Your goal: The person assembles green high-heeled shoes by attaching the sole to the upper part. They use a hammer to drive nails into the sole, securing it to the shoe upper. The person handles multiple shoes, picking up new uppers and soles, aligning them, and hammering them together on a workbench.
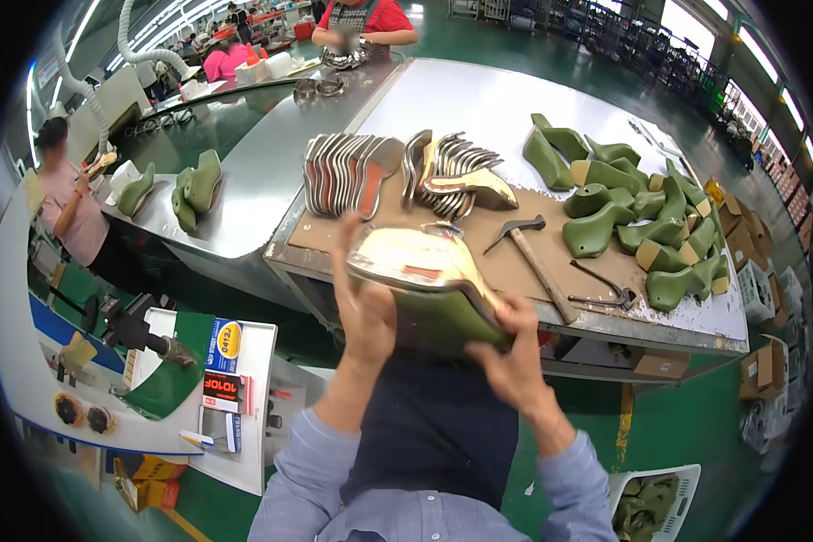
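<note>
In front of my body I hold a green shoe last point(425, 321) sole side up, with a pale, shiny insole point(415, 251) lying along its bottom. My left hand point(363, 312) grips the wide end, fingers up along its side and thumb against the green body. At the other end, my right hand point(510, 348) pinches the narrower part between thumb and fingers. Slight motion blur softens the left fingertips. Just beyond, on brown cardboard, lie a row of stacked insoles point(348, 173) and a looser pile of insoles point(452, 172). A hammer point(537, 266) and metal pincers point(605, 291) rest to the right.
Several green lasts point(605, 221) crowd the table's right side; more stand on the metal bench point(253, 167) at left. A white tray point(260, 397) with small boxes is at lower left, a crate point(686, 497) of lasts at lower right. Co-workers stand at left and across the bench.
</note>
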Available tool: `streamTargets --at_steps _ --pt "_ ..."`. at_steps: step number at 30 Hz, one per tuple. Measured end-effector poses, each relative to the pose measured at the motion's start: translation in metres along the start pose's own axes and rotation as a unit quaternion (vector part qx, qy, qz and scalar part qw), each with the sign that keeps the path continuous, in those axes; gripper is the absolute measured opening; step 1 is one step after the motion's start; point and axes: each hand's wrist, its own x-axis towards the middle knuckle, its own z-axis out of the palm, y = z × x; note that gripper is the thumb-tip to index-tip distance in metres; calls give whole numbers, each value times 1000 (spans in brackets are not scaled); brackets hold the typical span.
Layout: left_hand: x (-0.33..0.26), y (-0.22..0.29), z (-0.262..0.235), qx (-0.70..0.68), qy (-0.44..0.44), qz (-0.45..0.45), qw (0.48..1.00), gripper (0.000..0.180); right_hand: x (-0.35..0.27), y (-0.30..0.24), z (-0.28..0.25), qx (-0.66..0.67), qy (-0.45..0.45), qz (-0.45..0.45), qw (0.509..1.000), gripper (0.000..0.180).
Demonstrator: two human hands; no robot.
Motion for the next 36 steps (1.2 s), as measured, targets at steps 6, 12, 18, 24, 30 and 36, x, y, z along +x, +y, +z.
streamTargets --at_steps 6,12,18,24,30,36 --pt "5 -28 -72 -21 313 -120 942 40 40 60 46 -66 -73 -109 989 69" --pt "-39 -20 -120 128 353 -212 902 39 28 66 68 -117 -96 -98 984 64" --pt "88 -44 -77 567 -223 -148 779 29 27 68 64 -126 -91 -78 985 64" --pt "132 -132 -66 700 -432 -234 519 27 27 57 71 -130 -70 -53 988 60" --pt "129 -128 -71 628 -381 -250 631 25 23 69 70 -111 -62 -52 991 59" --pt "124 -124 -70 596 -347 -234 686 25 25 67 70 -98 -61 -47 992 59"
